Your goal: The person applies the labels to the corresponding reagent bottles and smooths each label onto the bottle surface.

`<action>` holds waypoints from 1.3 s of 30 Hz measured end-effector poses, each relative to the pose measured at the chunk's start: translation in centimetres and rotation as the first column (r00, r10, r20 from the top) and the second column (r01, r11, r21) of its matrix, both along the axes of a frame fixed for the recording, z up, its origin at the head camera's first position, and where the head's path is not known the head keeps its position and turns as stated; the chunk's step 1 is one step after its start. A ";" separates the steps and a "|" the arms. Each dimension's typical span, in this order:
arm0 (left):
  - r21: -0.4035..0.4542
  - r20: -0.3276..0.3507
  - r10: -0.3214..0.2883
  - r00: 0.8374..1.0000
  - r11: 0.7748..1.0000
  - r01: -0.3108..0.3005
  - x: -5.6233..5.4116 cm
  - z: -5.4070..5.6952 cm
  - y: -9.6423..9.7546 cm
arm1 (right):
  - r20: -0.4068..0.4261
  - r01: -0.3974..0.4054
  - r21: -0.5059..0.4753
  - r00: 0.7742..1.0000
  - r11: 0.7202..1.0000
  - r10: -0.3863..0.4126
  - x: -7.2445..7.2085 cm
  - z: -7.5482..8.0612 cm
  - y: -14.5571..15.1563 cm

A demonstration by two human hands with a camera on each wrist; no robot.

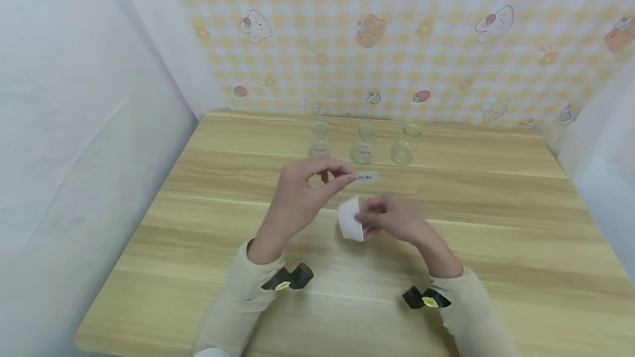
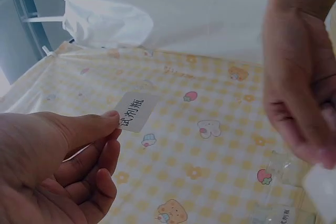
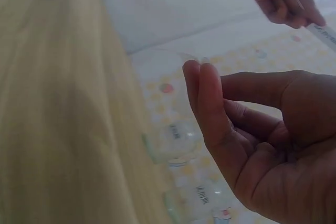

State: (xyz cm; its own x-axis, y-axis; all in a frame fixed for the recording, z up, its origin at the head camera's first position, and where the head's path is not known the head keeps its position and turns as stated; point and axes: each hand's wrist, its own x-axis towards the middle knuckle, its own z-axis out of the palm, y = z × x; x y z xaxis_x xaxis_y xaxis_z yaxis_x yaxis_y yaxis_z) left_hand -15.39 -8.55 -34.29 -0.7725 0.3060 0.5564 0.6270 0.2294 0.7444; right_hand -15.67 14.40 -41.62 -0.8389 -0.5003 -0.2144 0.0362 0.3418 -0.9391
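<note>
Between thumb and fingertip, my left hand (image 1: 302,191) pinches a small printed label (image 1: 366,177) by one end. Its black characters read clearly in the left wrist view, where the label (image 2: 137,112) is raised in the air. Lower and to the right, my right hand (image 1: 397,218) holds a piece of white paper (image 1: 350,219) by its edge, just above the table. Beyond the hands stand three clear glass bottles in a row. The left bottle (image 1: 319,138) and the middle bottle (image 1: 364,142) carry similar labels; the right bottle (image 1: 404,147) shows plain glass.
The wood-grain table (image 1: 496,197) extends on both sides of the hands. A yellow checked cloth (image 1: 431,59) with cartoon prints hangs behind its far edge. White sheeting (image 1: 74,125) covers the left side.
</note>
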 end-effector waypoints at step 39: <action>0.006 0.209 -0.023 0.978 1.000 0.022 -4.0 -2.3 5.2 | -0.457 0.419 -0.128 0.779 0.899 -0.429 0.3 7.0 3.8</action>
State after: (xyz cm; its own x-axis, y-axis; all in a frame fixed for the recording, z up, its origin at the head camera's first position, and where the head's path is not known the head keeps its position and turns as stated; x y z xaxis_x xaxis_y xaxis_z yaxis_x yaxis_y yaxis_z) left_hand -19.35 -3.32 -36.56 -0.8649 0.3228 0.3843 0.4622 0.2141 0.8605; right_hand -15.33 18.17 -34.66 -0.9632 -0.0706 0.2593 -0.2664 0.3777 -0.8868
